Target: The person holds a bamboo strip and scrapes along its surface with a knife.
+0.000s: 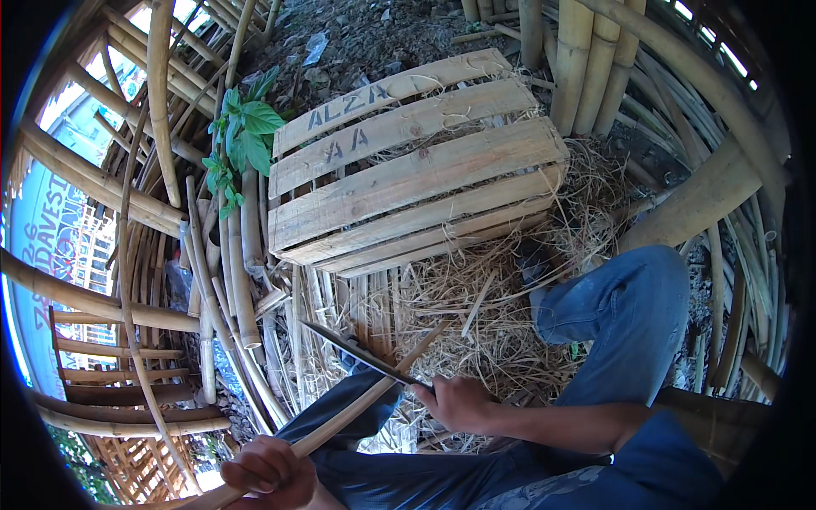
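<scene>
My left hand is closed around a long pale bamboo strip, low and left of the middle. From that hand the strip slants up to the right, over my leg. My right hand grips the handle of a knife with a long dark blade. The blade crosses the strip near its upper part and points up to the left; whether it cuts into the strip I cannot tell. Beyond the knife lie thin shavings in a loose heap on the ground.
A slatted wooden crate with dark lettering stands ahead, shavings poking between its slats. Bamboo poles and a green leafy plant are on the left. Thick bamboo posts rise at the back right. My bent knee is on the right.
</scene>
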Available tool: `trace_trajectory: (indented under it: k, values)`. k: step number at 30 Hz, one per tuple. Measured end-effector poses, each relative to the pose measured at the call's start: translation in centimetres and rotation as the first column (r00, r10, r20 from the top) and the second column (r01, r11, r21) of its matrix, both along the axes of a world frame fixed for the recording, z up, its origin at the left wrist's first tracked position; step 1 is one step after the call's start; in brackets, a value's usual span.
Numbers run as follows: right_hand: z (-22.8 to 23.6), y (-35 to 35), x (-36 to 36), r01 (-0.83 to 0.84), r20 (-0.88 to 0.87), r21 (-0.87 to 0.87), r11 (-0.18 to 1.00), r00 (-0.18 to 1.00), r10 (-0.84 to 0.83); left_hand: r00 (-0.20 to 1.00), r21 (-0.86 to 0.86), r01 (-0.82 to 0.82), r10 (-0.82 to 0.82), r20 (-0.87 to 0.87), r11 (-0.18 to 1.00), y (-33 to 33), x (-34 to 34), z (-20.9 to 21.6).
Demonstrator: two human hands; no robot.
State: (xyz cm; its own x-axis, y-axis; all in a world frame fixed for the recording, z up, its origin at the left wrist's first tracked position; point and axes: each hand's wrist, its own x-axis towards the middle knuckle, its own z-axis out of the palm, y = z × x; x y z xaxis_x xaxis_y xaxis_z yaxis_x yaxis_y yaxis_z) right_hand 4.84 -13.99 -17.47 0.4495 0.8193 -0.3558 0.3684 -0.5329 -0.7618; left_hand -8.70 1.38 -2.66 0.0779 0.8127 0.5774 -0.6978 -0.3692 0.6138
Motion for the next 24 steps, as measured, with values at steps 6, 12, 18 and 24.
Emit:
trace_trajectory:
  k: [6, 12, 18, 24]
  values:
    - [0.0, -0.2, 0.3, -0.051, -0.122, -0.077, 0.996, 0.992, 0.042, 0.992, 0.083, 0.115, -0.11, -0.053, 0.99, 0.0, -0.1, -0.4]
    - [1.6, 0.0, 0.3, -0.048, -0.036, -0.031, 0.998, 0.998, 0.046, 0.998, 0.044, 0.017, -0.014, -0.055, 0.999, -0.3, 0.2, -0.3]
    - [0.6, -0.2, -0.2, -0.072, -0.082, -0.016, 0.997, 0.994, 0.071, 0.992, 0.099, 0.072, -0.061, -0.107, 0.993, -0.6, 0.8, 0.2]
    - [-1.1, 0.6, 1.4, -0.036, -0.105, -0.157, 0.987, 0.994, 0.019, 0.939, 0.14, 0.31, -0.279, -0.201, 0.94, 0.8, 0.0, 0.5]
